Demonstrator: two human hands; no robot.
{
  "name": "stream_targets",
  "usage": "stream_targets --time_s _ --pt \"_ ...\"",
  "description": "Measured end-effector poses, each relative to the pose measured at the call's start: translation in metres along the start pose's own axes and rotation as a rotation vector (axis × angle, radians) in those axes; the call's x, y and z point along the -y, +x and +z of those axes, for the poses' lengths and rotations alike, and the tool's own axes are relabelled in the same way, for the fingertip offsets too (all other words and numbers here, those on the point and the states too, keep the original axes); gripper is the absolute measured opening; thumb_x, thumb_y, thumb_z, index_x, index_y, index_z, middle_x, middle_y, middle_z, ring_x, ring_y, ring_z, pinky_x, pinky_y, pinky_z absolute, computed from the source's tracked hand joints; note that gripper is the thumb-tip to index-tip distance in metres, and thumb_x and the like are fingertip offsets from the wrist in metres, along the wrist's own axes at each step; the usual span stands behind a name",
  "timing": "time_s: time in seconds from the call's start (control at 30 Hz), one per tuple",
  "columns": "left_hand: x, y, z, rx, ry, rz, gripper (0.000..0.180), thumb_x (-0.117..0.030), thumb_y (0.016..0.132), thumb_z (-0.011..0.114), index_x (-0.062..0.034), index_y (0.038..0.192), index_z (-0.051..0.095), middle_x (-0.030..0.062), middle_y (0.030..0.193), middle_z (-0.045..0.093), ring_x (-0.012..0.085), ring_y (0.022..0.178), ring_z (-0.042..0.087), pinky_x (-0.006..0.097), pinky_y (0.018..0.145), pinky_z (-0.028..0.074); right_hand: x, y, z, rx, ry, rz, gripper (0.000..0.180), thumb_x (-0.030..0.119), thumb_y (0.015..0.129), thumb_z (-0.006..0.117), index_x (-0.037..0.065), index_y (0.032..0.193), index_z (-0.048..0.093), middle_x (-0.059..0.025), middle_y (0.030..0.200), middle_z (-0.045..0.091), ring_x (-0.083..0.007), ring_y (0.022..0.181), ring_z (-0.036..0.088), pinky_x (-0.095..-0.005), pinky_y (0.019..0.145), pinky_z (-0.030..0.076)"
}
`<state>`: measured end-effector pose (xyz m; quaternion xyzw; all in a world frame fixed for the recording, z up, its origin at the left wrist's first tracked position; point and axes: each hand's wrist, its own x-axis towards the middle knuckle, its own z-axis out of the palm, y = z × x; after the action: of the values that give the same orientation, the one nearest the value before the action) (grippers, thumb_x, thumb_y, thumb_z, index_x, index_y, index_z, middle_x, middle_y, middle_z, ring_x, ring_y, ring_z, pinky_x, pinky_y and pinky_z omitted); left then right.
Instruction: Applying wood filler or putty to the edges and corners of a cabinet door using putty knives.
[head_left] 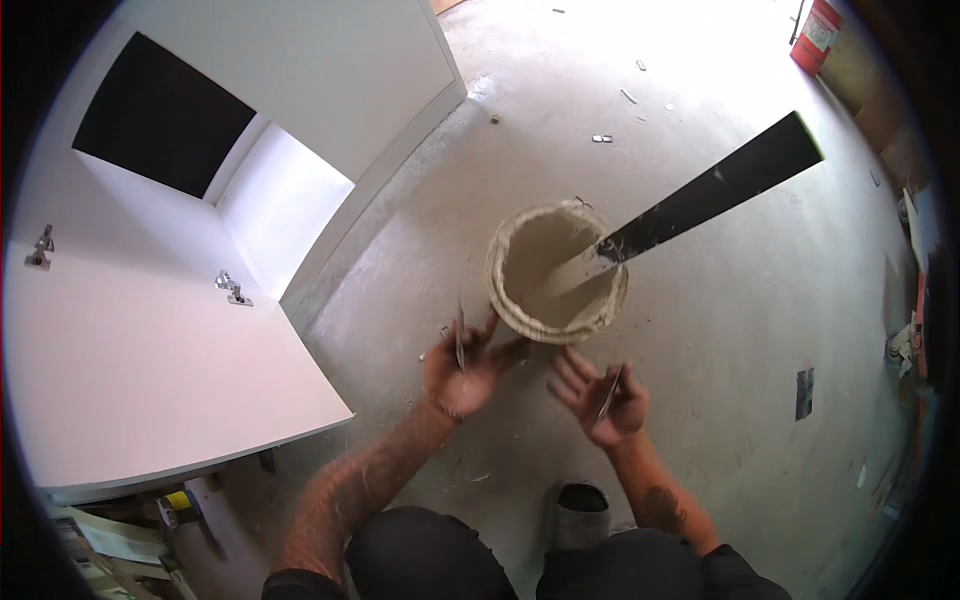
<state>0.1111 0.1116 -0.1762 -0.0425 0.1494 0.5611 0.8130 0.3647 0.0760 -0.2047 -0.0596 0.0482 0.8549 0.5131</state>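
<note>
A smeared bucket (545,332) stands on the floor (710,340), well in from its right edge. The left hand (463,378) and right hand (613,417), fingers spread, each hold a thin blade (459,345); bumping the leaning black bar (720,185) could tip the bucket.

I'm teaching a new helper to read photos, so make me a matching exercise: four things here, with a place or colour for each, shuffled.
Things
1. bucket
2. stick
3. hinges
4. cylinder

Places or colours
A. red, near the upper right corner
B. rim close to the left hand and right hand
C. fixed on a white panel
D. black, rising at a slant

Pairs: 1-B, 2-D, 3-C, 4-A
</note>
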Motion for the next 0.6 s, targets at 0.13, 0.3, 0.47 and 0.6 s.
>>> stream_targets --time_s 0.13,0.3,0.47,0.6 --pt "-0.025 0.086 0.032 0.278 0.126 -0.017 0.046 -0.034 0.107 0.035 -0.0021 0.101 0.068 0.0182 0.140 0.055 0.0540 0.134 0.038 0.064 0.118 0.021 0.048 0.077 0.032 0.003 -0.084 -0.093 0.048 0.046 0.104 0.039 0.012 0.110 0.073 -0.0320 0.157 0.025 -0.0472 0.148 0.017 -0.0573 0.122 0.014" --pt "-0.040 0.174 0.123 -0.293 0.192 0.263 0.028 -0.027 0.102 0.046 -0.0052 0.115 0.057 0.0208 0.135 0.056 0.0475 0.128 0.048 0.057 0.110 0.038 0.112 0.187 0.041 -0.264 0.061 -0.396 0.055 0.034 0.105 0.043 0.003 0.149 0.035 -0.0174 0.148 0.046 -0.0387 0.142 0.035 -0.0553 0.119 0.026" --pt "-0.183 0.131 0.195 -0.446 0.625 0.854 0.037 -0.032 0.105 0.046 -0.0070 0.131 0.055 0.0136 0.120 0.064 0.0279 0.108 0.062 0.047 0.096 0.046 0.140 0.128 0.036 -0.135 -0.047 -0.194 0.049 0.035 0.105 0.042 0.022 0.152 0.036 -0.0094 0.150 0.047 -0.0307 0.131 0.051 -0.0529 0.105 0.044" --pt "-0.302 0.067 0.252 -0.410 1.078 1.241 0.038 -0.030 0.103 0.053 0.0019 0.121 0.063 0.0083 0.118 0.066 0.0197 0.111 0.061 0.033 0.101 0.045 0.165 0.033 0.001 -0.357 -0.171 -0.178 0.041 0.038 0.102 0.049 0.013 0.134 0.056 -0.0101 0.118 0.066 -0.0278 0.095 0.066 -0.0449 0.081 0.056"
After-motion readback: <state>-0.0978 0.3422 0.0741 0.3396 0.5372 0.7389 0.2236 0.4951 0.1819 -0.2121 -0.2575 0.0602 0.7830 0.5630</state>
